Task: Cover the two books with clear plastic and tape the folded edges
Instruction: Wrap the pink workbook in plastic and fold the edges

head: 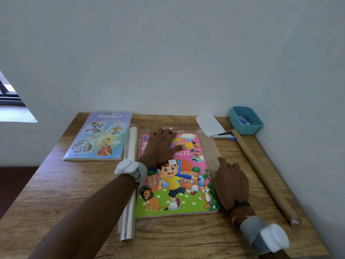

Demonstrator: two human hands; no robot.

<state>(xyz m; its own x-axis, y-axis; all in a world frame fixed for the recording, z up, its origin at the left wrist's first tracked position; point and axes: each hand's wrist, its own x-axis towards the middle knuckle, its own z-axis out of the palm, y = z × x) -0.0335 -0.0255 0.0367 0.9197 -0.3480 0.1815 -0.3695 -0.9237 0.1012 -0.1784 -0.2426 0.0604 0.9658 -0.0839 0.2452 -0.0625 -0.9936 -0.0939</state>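
books 2 point(97, 136) point(175, 176) | plastic rolls 1 point(129, 184) | cardboard tubes 1 point(261, 172) | staplers 1 point(211, 127) | tubs 1 point(240, 126)

**Worn items, both arms**

Both forearms are bare, without sleeves. The left hand point(160, 146) has a white rounded module on a pale grey wrist strap point(128, 168). The right hand point(231, 186) has a matching grey strap and white module point(268, 238), plus dark and red-and-cream bangles point(240, 214).

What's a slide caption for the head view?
Left hand flat on pink workbook, right hand on clear plastic sheet beside it.
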